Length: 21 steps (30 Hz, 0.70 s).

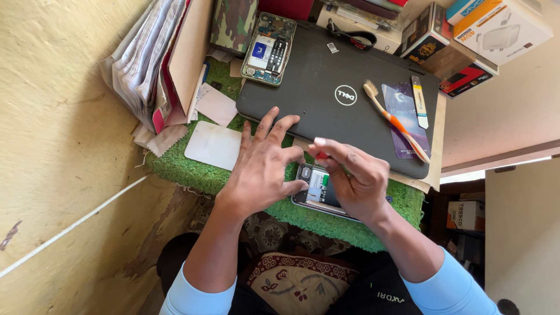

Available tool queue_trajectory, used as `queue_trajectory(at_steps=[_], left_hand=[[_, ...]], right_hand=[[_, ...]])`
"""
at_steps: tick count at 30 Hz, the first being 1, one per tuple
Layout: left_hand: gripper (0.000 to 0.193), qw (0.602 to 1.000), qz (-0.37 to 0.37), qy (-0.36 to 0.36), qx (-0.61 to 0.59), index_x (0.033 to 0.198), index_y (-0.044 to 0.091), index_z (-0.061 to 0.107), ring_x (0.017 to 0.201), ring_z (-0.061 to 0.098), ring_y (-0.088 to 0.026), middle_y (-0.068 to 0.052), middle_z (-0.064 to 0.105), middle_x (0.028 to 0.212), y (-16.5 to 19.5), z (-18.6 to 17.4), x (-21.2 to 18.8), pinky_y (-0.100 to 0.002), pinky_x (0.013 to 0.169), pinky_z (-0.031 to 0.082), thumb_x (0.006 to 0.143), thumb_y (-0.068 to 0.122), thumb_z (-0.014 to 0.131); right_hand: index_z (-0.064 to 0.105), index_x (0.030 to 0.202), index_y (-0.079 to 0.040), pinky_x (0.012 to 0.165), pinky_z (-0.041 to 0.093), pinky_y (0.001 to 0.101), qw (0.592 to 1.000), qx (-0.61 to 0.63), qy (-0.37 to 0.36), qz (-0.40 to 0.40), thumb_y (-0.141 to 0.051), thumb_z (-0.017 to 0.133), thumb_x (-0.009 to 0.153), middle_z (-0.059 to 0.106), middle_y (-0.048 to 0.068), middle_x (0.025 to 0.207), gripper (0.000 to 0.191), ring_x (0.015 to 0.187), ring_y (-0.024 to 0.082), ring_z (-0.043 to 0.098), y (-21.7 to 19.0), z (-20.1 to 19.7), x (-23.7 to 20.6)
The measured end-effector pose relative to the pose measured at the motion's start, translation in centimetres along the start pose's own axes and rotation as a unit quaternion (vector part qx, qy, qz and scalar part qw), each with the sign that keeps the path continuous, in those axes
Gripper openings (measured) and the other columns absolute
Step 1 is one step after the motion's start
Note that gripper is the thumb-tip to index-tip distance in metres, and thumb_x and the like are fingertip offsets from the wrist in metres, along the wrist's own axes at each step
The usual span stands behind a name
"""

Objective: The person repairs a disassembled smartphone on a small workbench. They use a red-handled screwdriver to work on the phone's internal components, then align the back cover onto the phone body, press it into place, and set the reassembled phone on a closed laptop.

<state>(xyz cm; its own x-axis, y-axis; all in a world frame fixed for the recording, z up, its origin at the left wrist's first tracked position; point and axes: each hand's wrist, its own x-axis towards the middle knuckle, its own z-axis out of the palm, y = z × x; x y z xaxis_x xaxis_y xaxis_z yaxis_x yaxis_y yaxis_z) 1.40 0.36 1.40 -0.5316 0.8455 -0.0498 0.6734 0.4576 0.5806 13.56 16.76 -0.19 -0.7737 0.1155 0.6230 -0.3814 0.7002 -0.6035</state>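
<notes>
An opened phone point(318, 189) with its back cover off lies on a green fuzzy mat point(181, 166), insides showing. My left hand point(262, 169) rests on the phone's left end, thumb pressing its edge, fingers spread toward a closed black laptop point(326, 111). My right hand point(356, 178) hovers over the phone, pinching a small tool with a red handle point(321, 156); its tip is hidden by my fingers.
On the laptop lie an orange-and-white toothbrush point(394, 119), a purple card point(402, 111), a flat pry tool point(419, 102) and a second opened phone point(269, 49). A white pad point(213, 144) sits on the mat. Papers point(149, 64) lean at the left; boxes point(496, 26) stack at the right.
</notes>
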Motion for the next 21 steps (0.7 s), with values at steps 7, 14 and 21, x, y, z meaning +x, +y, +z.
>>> queue_trajectory(at_steps=[7,14,21], left_hand=[[0.041,1.0,-0.011,-0.024,0.015,0.102,0.019,0.075,0.155,0.004,-0.032,-0.008,0.026,0.164,-0.3,0.4,0.2,-0.065,0.123,-0.001,0.07,0.042,0.087],[0.051,0.997,0.06,-0.033,0.046,0.117,0.026,0.073,0.154,-0.008,-0.037,-0.011,0.011,0.167,-0.2,0.3,-0.4,-0.068,0.119,-0.013,0.074,0.053,0.082],[0.081,0.99,0.028,-0.113,0.085,0.133,0.043,0.064,0.153,-0.016,-0.033,-0.002,-0.002,0.172,1.3,-0.9,-1.1,-0.065,0.12,-0.015,0.056,0.051,0.089]], right_hand=[[0.064,0.133,-0.003,0.082,0.07,0.0302,0.999,0.029,0.019,-0.023,0.008,0.07,0.097,0.076,0.016,0.108,0.037,0.095,0.021,0.079,1.6,-0.4,-0.1],[0.052,0.15,-0.003,0.087,0.069,0.0304,0.988,0.068,0.128,0.045,0.007,0.063,0.111,0.075,0.019,0.116,0.042,0.102,0.021,0.078,3.3,-2.5,1.5],[0.049,0.152,-0.001,0.096,0.068,0.0313,0.982,0.124,0.114,0.085,0.005,0.063,0.111,0.072,0.017,0.123,0.044,0.111,0.02,0.075,5.3,-1.1,4.3]])
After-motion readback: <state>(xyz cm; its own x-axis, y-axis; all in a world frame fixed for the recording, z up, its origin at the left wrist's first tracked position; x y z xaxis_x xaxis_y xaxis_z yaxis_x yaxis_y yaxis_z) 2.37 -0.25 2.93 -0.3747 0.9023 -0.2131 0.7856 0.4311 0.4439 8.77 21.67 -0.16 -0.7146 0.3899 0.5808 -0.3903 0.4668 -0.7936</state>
